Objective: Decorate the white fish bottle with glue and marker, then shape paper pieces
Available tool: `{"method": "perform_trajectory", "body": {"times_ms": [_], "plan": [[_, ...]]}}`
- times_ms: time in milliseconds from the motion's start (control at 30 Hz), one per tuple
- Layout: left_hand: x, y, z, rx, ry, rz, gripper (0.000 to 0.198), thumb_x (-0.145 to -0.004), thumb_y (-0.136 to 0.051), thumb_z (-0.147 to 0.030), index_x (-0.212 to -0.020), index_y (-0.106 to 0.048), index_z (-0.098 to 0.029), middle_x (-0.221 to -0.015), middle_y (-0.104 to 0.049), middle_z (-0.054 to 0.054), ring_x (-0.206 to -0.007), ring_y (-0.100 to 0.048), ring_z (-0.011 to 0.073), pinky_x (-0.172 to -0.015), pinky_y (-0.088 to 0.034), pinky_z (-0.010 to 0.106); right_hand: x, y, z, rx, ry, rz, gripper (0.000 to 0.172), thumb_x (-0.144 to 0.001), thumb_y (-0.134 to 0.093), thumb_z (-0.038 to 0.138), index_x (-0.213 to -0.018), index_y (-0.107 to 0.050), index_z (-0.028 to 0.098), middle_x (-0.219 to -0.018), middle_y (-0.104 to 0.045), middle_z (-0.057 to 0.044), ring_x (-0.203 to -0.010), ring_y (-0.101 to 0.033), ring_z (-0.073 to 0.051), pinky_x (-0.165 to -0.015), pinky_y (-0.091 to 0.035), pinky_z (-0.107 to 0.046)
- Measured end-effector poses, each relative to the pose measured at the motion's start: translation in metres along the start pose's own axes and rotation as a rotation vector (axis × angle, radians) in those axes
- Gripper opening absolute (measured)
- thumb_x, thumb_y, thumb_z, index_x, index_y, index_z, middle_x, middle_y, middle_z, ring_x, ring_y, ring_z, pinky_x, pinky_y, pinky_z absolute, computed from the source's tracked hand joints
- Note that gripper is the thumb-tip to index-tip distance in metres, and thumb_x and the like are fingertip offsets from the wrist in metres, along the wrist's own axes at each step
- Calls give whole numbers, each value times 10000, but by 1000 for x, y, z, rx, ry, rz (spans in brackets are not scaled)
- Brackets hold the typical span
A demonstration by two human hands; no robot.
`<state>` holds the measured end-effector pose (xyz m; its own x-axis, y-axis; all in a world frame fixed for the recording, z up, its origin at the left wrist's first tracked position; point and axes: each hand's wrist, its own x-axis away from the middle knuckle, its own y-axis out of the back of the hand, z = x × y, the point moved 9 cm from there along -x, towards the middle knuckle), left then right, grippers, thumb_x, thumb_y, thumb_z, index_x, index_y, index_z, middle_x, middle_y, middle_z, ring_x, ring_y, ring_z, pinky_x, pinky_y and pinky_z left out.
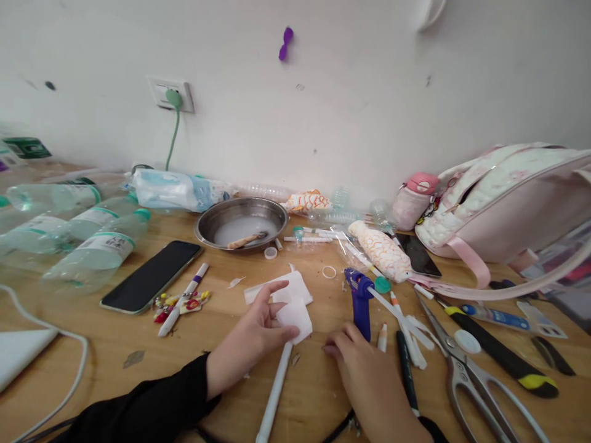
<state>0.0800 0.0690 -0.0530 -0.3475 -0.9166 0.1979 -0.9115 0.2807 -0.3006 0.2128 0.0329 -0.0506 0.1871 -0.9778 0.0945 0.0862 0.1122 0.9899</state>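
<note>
My left hand (pixel 256 335) lies on the wooden table (pixel 115 338) with its thumb and fingers closed on a small white paper piece (pixel 295 317). More white paper (pixel 290 287) lies just behind it. A white glue stick (pixel 276 391) runs toward me under that hand. My right hand (pixel 364 369) rests palm down, fingers curled against the table, next to the handle of a blue glue gun (pixel 359 295). I cannot make out anything under its fingers.
Scissors (pixel 466 363), a black-and-yellow knife (pixel 498 351), pens and markers lie at right. A steel bowl (pixel 242 221), clear bottles (pixel 92 246), a phone (pixel 152 274), a painted fish-shaped bottle (pixel 381 249) and a pink bag (pixel 503 203) sit behind. A cable (pixel 69 363) crosses the left.
</note>
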Motion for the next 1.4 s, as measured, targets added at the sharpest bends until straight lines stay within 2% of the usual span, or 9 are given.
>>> {"method": "perform_trajectory", "body": {"times_ms": [233, 467, 600, 733, 833, 967, 1067, 1200, 1400], "plan": [[5, -9, 5, -20, 23, 60, 559, -636, -683, -216, -1078, -341, -203, -695, -596, -57, -561, -507, 82, -552, -356, 212, 0, -10, -2, 53, -4, 51, 177, -895, -434, 181, -884, -607, 216, -958, -640, -32, -747, -683, -214, -516, -506, -283], [10, -11, 3, -27, 85, 39, 557, -631, -687, -231, -1073, -349, -208, -662, -593, -65, -536, -483, 77, -528, -343, 200, 1, -6, -1, 11, -13, 89, 169, -888, -432, 159, -890, -589, 224, -956, -638, -28, -731, -689, -214, -514, -480, -274], [10, -16, 5, -12, 71, 76, 535, -633, -692, -238, -1043, -349, -223, -695, -612, -55, -526, -490, 73, -513, -331, 196, 1, -7, -2, 33, -46, 138, 168, -880, -425, 132, -883, -581, 194, -977, -624, -52, -700, -689, -218, -498, -469, -280], [9, -19, 2, 32, 27, 114, 449, -650, -673, -220, -915, -312, -254, -717, -595, -72, -523, -475, 61, -510, -322, 189, 3, -4, -1, 12, -28, 79, 142, -864, -431, 114, -868, -561, 170, -948, -616, -61, -666, -675, -216, -503, -450, -287], [10, -18, -1, -25, -4, 105, 364, -659, -642, -191, -820, -321, -251, -684, -522, -96, -501, -419, 52, -485, -276, 187, 6, 6, 1, -93, -1, -34, 144, -834, -422, 82, -813, -529, 176, -892, -601, -46, -645, -644, -204, -519, -427, -287], [15, -16, 4, -246, -1, 88, 202, -671, -600, -164, -800, -453, -216, -606, -392, -96, -472, -305, 62, -459, -237, 208, 10, 23, 5, -495, 49, -152, 123, -837, -427, 127, -746, -468, 197, -782, -547, 0, -665, -568, -152, -581, -409, -249], [19, -22, 12, -277, 2, 123, 239, -673, -581, -146, -885, -501, -221, -690, -480, -59, -550, -416, 97, -510, -306, 230, 11, 24, 12, -749, 64, -132, 126, -848, -454, 189, -724, -470, 202, -738, -517, 17, -678, -524, -133, -617, -403, -224], [21, -28, 21, -197, 18, 156, 330, -668, -594, -144, -958, -466, -235, -855, -567, -8, -774, -536, 157, -664, -378, 272, 8, 17, 14, -792, 4, -76, 108, -822, -522, 209, -715, -518, 200, -743, -525, 19, -669, -504, -134, -616, -387, -232], [21, -27, 25, -99, 121, 141, 418, -674, -656, -292, -983, -380, -238, -757, -608, -23, -672, -553, 137, -590, -336, 243, 8, 15, 13, -736, -6, -61, 95, -806, -558, 173, -714, -546, 195, -732, -538, 23, -651, -507, -131, -611, -386, -232]]}}
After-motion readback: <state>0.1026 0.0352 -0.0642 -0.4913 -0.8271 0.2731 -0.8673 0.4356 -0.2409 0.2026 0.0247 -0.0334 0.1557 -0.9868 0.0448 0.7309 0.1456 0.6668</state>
